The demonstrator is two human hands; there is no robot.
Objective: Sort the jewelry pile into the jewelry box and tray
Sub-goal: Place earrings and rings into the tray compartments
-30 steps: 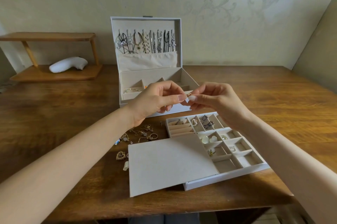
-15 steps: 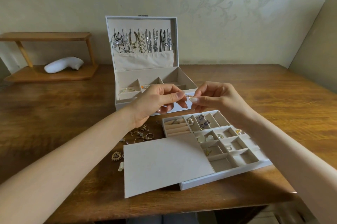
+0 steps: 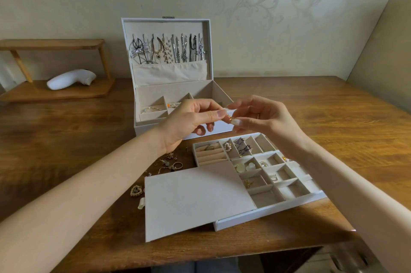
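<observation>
Left hand (image 3: 189,121) and right hand (image 3: 264,119) both pinch one small gold piece (image 3: 229,118) at the fingertips, held in the air between jewelry box (image 3: 142,127) and tray (image 3: 266,215); risk: a slackened pinch drops it onto the worktop (image 3: 311,117) or into a wrong compartment.

Both bare forearms reach forward, wrists raised; left grip (image 3: 191,119) and right grip (image 3: 265,117) meet fingertip to fingertip, each pinching one small gold piece (image 3: 229,118)
</observation>
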